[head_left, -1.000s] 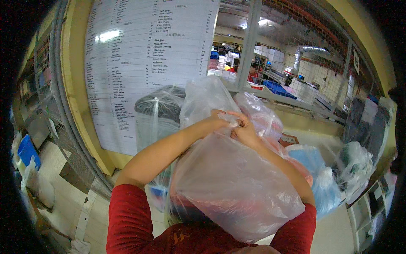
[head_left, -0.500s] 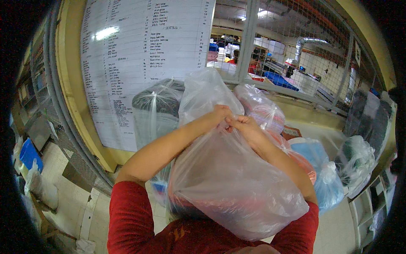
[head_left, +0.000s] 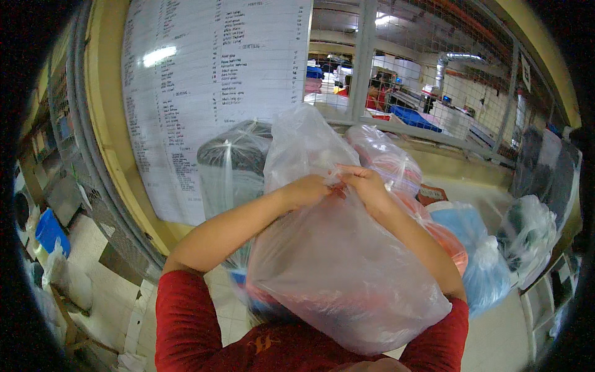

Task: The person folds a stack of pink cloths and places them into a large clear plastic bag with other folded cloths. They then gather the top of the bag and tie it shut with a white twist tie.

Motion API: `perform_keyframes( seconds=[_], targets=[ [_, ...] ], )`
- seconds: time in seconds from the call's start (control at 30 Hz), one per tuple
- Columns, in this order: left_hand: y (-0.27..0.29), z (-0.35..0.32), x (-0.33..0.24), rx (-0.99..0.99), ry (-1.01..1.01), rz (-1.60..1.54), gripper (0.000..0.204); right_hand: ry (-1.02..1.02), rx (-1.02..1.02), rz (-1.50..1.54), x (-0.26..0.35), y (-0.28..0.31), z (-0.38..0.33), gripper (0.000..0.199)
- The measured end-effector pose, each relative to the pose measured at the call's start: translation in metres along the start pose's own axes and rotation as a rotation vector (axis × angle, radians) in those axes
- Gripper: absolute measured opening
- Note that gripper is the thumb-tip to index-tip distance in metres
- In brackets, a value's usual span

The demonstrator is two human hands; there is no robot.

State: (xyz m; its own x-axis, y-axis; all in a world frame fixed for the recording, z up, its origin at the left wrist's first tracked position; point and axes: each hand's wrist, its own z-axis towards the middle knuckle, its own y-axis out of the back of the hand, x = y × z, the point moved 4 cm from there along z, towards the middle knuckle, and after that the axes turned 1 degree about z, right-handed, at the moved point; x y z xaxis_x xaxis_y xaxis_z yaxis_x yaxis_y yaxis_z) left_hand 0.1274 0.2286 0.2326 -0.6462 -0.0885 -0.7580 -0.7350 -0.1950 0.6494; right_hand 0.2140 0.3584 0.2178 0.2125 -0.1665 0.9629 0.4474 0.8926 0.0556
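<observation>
A large clear plastic bag stands against my chest, with reddish and dark contents showing through. My left hand grips its gathered plastic near the top, the fingers partly hidden by the wrist and folds. Close beside it, my right hand pinches the same gather between thumb and fingers. Above both hands the loose mouth of the bag flares up in a pale, crumpled peak.
Behind are a tied clear bag of dark green cloth and a bag of striped pinkish cloth. To the right sit orange and blue bags. A handwritten chart and wire-mesh window stand ahead.
My left hand has dropped slightly and moved left on the gathered plastic. My right hand has shifted a little to the right, its fingers bent over the gather. The view has turned slightly.
</observation>
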Motion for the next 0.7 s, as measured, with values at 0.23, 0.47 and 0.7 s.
perform_keyframes(
  seconds=[0.23, 0.47, 0.7],
  targets=[
    [0.002, 0.021, 0.056, -0.083, 0.063, -0.517, 0.034, -0.046, 0.068, -0.08, 0.014, -0.013, -0.009, 0.04],
    [-0.005, 0.032, 0.062, -0.018, 0.081, -0.902, 0.038, 0.071, -0.059, -0.018, -0.01, 0.002, 0.004, 0.031],
    [0.009, 0.02, 0.046, 0.019, 0.181, -0.865, 0.032, -0.172, 0.082, 0.45, -0.011, 0.009, 0.004, 0.01]
  ],
)
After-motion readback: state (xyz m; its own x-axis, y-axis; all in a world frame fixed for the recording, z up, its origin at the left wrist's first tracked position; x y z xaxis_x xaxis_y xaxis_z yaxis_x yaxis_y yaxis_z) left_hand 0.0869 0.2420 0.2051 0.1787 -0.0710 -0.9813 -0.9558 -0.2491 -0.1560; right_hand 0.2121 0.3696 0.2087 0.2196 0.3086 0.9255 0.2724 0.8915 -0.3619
